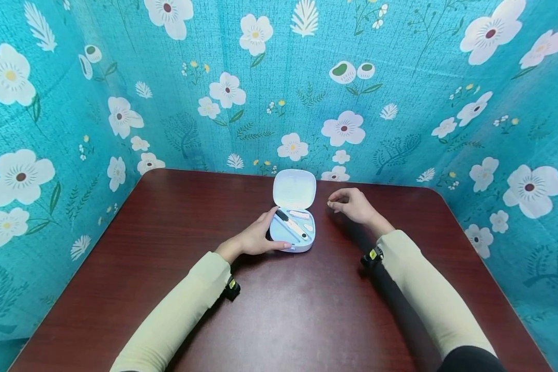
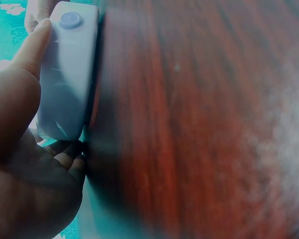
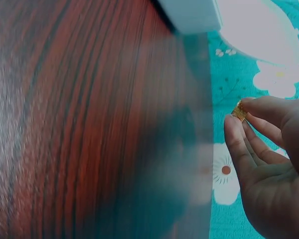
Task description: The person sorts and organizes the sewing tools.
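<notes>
A pale blue case (image 1: 302, 248) stands on the table with its white lid (image 1: 295, 188) raised at the back. Inside lie a slim white tool with a dark end (image 1: 294, 226), a small pink-and-white piece (image 1: 299, 214) and other pale pieces in a moulded tray. My left hand (image 1: 252, 238) grips the case from its left side, thumb along the front wall beside a round button (image 2: 71, 20), other fingers round the far side. To the right of the case, my right hand (image 1: 355, 206) pinches a small gold-coloured piece (image 3: 239, 110) between thumb and fingertips, above the table.
The dark red-brown wooden table (image 1: 279, 320) reaches back to a turquoise flowered curtain (image 1: 269, 103), which hangs behind it and along both sides. Each wrist carries a small black camera, one on the left (image 1: 231, 288) and one on the right (image 1: 371, 257).
</notes>
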`<state>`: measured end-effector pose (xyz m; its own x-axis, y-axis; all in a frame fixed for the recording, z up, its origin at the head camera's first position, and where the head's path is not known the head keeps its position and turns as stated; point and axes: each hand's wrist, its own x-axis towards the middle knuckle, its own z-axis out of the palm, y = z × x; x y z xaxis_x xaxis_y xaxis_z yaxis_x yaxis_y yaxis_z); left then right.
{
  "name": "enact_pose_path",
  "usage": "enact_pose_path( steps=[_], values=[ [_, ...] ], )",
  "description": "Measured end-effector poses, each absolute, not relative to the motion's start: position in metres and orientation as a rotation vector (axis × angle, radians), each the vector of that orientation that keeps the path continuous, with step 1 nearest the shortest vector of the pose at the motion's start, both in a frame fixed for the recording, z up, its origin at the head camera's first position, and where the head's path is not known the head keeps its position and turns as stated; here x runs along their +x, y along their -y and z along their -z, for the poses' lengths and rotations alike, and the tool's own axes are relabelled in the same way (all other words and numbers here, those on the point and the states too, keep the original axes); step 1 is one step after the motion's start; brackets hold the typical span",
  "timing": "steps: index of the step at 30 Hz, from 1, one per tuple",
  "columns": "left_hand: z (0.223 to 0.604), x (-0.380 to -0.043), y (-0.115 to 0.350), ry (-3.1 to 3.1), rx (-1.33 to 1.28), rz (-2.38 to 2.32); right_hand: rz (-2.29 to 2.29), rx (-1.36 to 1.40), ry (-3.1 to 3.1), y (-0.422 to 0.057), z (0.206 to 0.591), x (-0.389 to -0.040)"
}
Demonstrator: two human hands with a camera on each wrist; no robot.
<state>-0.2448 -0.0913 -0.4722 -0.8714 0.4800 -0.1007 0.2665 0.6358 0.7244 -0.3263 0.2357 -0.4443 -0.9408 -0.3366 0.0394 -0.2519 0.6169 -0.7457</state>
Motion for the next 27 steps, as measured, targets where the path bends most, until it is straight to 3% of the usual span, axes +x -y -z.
enact_pose_path(
  steps=[27],
  values=[
    [0.474, -0.245, 0.089, -2.598, 0.613, -1.057, 1.317, -0.614, -2.623, -0.21, 0.43, -0.299]
  ],
)
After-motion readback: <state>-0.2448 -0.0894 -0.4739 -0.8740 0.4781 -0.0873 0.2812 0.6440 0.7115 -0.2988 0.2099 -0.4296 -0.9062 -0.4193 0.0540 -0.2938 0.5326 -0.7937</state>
